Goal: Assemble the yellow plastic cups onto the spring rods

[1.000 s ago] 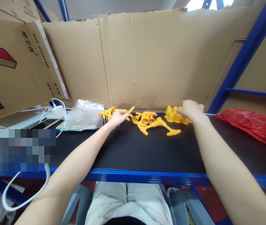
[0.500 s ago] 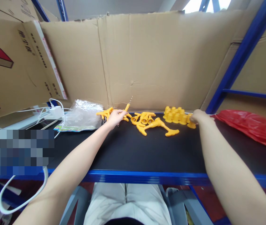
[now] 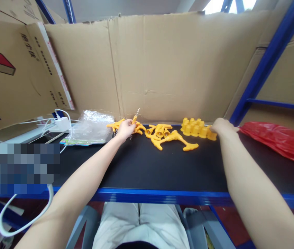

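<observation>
My left hand (image 3: 126,130) is closed round the yellow shank of a corkscrew (image 3: 135,119), its metal spiral pointing up. Beneath and around that hand lie more yellow corkscrew handles (image 3: 139,128) with metal spirals. My right hand (image 3: 222,126) is closed on a yellow plastic cup (image 3: 211,134) at the right end of a cluster of yellow cups (image 3: 194,128); its fingertips are largely hidden. Between my hands, several yellow cups joined to handles (image 3: 159,131) lie in a pile. In front of them rests an assembled yellow corkscrew (image 3: 176,137).
A clear plastic bag (image 3: 92,126) lies left of my left hand, near a white charger (image 3: 62,123) and cables. At the right is a red plastic bag (image 3: 276,140). Cardboard (image 3: 178,69) walls the back of the black tabletop (image 3: 162,169). A blue post (image 3: 263,62) slants up at the right.
The corkscrew in my left hand has shifted left and slightly lower, its shank less exposed. My right hand has barely moved; the cup by it sits closer against the cluster.
</observation>
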Action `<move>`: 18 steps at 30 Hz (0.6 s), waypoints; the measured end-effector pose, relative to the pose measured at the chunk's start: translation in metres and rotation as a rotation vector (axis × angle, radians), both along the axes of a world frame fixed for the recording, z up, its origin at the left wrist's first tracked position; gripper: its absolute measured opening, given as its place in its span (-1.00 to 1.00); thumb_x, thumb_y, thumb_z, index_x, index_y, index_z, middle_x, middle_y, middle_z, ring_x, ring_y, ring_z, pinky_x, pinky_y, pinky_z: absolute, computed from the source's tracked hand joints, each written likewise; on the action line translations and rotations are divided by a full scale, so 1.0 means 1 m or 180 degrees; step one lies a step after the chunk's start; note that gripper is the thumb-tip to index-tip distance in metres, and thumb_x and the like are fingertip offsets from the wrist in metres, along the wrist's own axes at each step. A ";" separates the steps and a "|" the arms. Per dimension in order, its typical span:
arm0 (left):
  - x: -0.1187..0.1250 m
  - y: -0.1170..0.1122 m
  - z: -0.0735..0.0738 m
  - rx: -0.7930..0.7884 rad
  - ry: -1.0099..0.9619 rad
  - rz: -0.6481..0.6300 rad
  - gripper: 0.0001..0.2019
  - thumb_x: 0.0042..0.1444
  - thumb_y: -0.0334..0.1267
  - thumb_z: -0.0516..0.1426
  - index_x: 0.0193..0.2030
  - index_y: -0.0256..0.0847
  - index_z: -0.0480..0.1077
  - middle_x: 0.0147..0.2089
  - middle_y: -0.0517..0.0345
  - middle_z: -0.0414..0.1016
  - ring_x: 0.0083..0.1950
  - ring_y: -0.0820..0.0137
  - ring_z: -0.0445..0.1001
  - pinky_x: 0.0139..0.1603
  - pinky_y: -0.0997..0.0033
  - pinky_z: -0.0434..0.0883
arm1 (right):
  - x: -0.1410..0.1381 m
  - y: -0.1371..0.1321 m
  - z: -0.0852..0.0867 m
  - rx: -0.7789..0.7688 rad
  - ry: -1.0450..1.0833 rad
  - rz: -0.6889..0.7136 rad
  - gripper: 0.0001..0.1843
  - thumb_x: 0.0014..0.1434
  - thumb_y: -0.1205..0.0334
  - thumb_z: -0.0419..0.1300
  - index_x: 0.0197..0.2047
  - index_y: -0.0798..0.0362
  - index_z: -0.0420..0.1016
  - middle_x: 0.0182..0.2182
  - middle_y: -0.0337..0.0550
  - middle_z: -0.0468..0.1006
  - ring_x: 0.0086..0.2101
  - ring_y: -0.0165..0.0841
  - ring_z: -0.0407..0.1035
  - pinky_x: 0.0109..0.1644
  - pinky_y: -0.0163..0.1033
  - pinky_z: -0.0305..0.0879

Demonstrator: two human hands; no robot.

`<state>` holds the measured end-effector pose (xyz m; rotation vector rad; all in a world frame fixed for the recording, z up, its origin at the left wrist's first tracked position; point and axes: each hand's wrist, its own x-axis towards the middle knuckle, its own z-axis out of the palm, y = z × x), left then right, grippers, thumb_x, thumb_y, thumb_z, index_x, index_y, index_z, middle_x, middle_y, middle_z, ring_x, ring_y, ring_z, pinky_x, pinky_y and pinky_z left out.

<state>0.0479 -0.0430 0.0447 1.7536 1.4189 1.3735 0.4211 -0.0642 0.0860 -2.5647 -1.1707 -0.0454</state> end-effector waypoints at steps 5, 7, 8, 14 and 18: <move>-0.005 0.003 -0.002 0.0330 -0.0081 -0.0005 -0.80 -0.02 -0.36 0.10 -0.22 -0.29 0.41 -0.46 0.17 0.42 -0.61 0.61 0.27 -0.54 0.54 0.31 | -0.029 -0.014 0.017 0.0256 -0.0306 0.0288 -0.54 0.09 0.25 0.07 0.06 0.27 0.30 -0.04 0.34 0.33 -0.01 -0.01 0.24 -0.04 0.04 0.00; -0.009 0.004 -0.003 0.0617 0.0094 0.0019 -0.77 0.02 -0.31 0.09 -0.16 -0.27 0.41 -0.33 0.10 0.47 -0.50 0.55 0.37 -0.42 0.48 0.38 | -0.044 -0.017 0.019 0.0307 -0.0493 0.0483 -0.59 0.12 0.27 0.02 0.02 0.25 0.34 -0.06 0.28 0.37 -0.04 -0.04 0.28 -0.05 0.02 0.04; -0.011 0.004 -0.003 0.0800 0.0257 0.0074 -0.75 0.04 -0.28 0.08 -0.12 -0.26 0.40 -0.25 0.06 0.48 -0.42 0.50 0.42 -0.33 0.43 0.41 | -0.052 -0.018 0.019 0.0297 -0.0586 0.0555 -0.62 0.12 0.29 0.01 0.00 0.23 0.36 -0.08 0.25 0.39 -0.05 -0.06 0.30 -0.05 0.00 0.07; -0.024 0.013 -0.009 0.1192 0.1271 0.0349 -0.51 0.12 -0.14 0.01 0.19 -0.24 0.17 0.10 -0.08 0.35 0.11 0.27 0.31 0.11 0.24 0.25 | -0.083 -0.020 0.016 -0.0157 -0.0673 0.0896 -0.63 0.03 0.27 0.11 -0.07 0.18 0.43 -0.10 0.20 0.45 -0.09 -0.09 0.36 -0.14 -0.12 0.25; -0.030 0.020 -0.018 0.0635 0.1921 0.0527 -0.35 0.11 0.01 -0.02 0.30 -0.21 -0.03 0.22 -0.13 0.19 0.25 0.10 0.11 0.17 0.00 0.12 | -0.092 -0.021 0.011 -0.0226 -0.0746 0.1221 -0.61 0.02 0.18 0.16 -0.09 0.18 0.45 -0.12 0.21 0.46 -0.09 -0.06 0.36 -0.13 -0.07 0.26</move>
